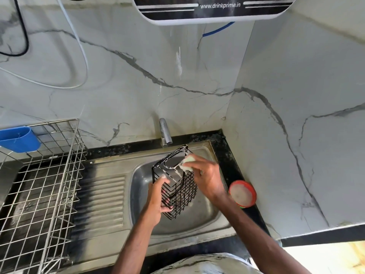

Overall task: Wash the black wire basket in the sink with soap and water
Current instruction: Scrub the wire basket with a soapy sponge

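Black wire basket (184, 187): tall, rectangular, a grid of thin wires, with a solid cut-out panel at its far end streaked with white foam. It is held tilted over the basin of the steel sink (197, 220), far end up towards the tap (165, 133); can't tell if the low end touches the basin. Left hand (156, 202) grips the lower end, fingers curled round the wires, thumb up along the side. Right hand (206, 178) pinches a pale sudsy sponge (188, 161) and presses it on the foamy far end. The ribbed drainboard (102, 196) is left of the basin. A round red-rimmed soap tub (242, 193) sits on the black counter (227, 155), just right of the sink. A steel dish rack (39, 184) with a blue holder (18, 138) hooked on it stands at far left. A water purifier (213, 8) hangs on the marble wall above.
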`<state>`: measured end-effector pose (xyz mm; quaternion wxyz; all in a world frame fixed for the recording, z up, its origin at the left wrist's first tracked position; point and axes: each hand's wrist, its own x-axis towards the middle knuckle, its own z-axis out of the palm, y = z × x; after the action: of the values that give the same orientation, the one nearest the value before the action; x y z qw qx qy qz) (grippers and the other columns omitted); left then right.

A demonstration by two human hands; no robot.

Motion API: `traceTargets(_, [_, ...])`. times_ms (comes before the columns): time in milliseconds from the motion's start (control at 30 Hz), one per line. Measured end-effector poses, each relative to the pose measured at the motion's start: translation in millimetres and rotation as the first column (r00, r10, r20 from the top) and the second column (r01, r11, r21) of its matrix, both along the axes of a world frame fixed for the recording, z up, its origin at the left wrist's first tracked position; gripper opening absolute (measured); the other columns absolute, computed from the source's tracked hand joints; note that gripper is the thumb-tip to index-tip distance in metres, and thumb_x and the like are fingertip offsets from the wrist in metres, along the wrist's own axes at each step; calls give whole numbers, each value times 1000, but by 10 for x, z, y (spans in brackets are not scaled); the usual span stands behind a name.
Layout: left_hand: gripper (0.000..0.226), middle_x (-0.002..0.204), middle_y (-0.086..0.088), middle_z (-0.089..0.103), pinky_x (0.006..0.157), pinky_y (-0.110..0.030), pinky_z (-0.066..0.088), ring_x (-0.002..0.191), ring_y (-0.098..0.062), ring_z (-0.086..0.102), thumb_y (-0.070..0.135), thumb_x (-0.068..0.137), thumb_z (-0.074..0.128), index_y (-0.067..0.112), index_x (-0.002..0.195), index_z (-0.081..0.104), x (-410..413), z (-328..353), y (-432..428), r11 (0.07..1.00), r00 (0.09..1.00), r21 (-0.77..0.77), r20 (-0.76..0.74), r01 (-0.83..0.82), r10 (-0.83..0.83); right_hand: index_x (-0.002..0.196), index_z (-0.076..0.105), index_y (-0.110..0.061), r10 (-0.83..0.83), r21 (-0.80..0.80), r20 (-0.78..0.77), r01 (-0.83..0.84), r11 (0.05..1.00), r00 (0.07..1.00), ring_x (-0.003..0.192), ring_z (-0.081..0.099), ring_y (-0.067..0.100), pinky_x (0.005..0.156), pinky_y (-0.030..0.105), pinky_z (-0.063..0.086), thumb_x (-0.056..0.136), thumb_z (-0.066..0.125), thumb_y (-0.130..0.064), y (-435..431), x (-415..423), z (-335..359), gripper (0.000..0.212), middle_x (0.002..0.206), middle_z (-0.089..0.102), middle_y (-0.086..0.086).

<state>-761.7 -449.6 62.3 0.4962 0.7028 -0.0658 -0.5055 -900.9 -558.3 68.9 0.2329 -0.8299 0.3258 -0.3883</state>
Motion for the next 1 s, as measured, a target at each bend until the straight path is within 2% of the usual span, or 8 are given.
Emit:
traceTargets(133, [22, 140, -7, 40, 94, -65, 52, 128, -42, 47, 40, 91, 61, 22, 102, 59, -18, -19, 61, 999, 1000, -31, -13, 27, -27, 102, 79, -15, -120, 112, 4, 119, 987, 993, 100, 71, 2, 79, 15, 59, 86, 59, 16, -251, -132, -12, 41, 117, 74, 1])
traceTargets(267, [58, 146, -19, 46, 91, -66, 55, 119, -47, 55, 64, 76, 60, 16, 110, 62, -31, -97, 125, 997, 992, -22, -100, 74, -76, 104, 78, -19, -175, 329, -17, 171, 929, 984, 79, 68, -12, 68, 9, 55, 90, 63, 10, -419, -126, 106, 35, 112, 71, -12])
traceTargets(400, [30, 116, -16, 57, 93, -66, 51, 112, -50, 59, 41, 105, 44, 16, 99, 57, -39, 11, 140, 997, 988, -69, -155, -26, 15, 103, 79, -21, -138, 436, 49, 104, 894, 989, 95, 71, -3, 83, 22, 60, 92, 65, 3, -481, -10, 245, 30, 109, 76, -9])
traceTargets(500, [21, 107, -9, 56, 97, -68, 48, 110, -47, 59, 36, 103, 45, 21, 96, 58, 18, 18, 147, 994, 987, -70, -148, -78, 67, 105, 78, -18, -98, 446, 48, 67, 893, 994, 82, 69, -10, 73, 17, 59, 93, 64, 2, -392, -13, 323, 27, 109, 75, -8])
traceTargets(633, [38, 137, -22, 52, 90, -66, 54, 113, -47, 59, 57, 78, 61, 22, 94, 63, 160, -26, 184, 988, 982, -51, -127, -147, 140, 105, 76, -27, -88, 406, -9, 84, 910, 996, 84, 69, -10, 76, 13, 57, 92, 67, -1, -189, -50, 316, 30, 112, 75, -9])
traceTargets(700, [50, 152, -25, 43, 88, -67, 55, 121, -50, 55, 66, 63, 64, 25, 91, 67, 254, -156, 193, 991, 983, -36, -136, -132, 126, 105, 77, -24, -61, 385, -33, 70, 920, 998, 72, 67, -11, 75, 16, 59, 92, 68, -2, -132, -53, 302, 27, 110, 75, -8])
traceTargets(833, [37, 135, -26, 49, 95, -72, 50, 105, -46, 59, 51, 100, 49, 16, 95, 58, 288, -30, 252, 987, 975, -93, -188, -134, 115, 103, 76, -28, -86, 433, -1, 78, 898, 996, 82, 70, -7, 69, 12, 56, 92, 69, -4, -141, 54, 392, 27, 108, 74, -11])
traceTargets(1000, [30, 121, -25, 58, 99, -73, 46, 112, -51, 60, 37, 106, 41, 13, 92, 53, 414, -47, 344, 988, 982, -123, -175, -96, 74, 100, 75, -30, -57, 580, -15, 55, 813, 998, 78, 75, 5, 69, 34, 64, 92, 67, -4, -244, 242, 486, 28, 97, 76, -12])
